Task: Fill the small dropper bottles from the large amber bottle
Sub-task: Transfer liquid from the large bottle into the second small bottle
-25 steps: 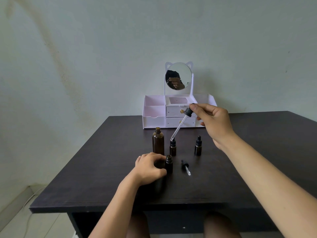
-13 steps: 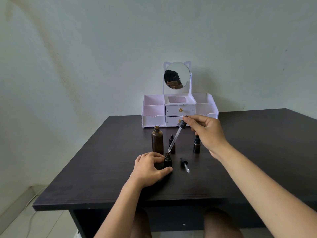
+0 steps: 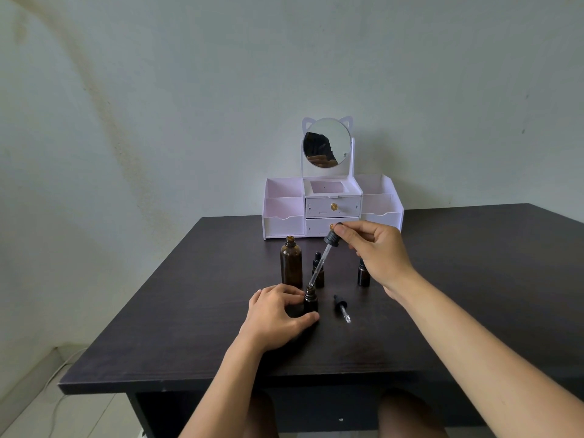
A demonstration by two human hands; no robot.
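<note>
The right grip is pinching the dropper, its slanted tip hovering at the small bottle the left grip is clasping; a wobble would likely be spilling drops onto the table.

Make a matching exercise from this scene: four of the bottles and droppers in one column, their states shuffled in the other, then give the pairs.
Column one
1. large amber bottle
2. long dropper
3. short dropper
4. nearest small bottle

Column two
a. lies flat on the table
b. gripped by the left hand
c. stands uncapped, untouched
d. pinched by the right hand, tilted

Pairs: 1-c, 2-d, 3-a, 4-b
</note>
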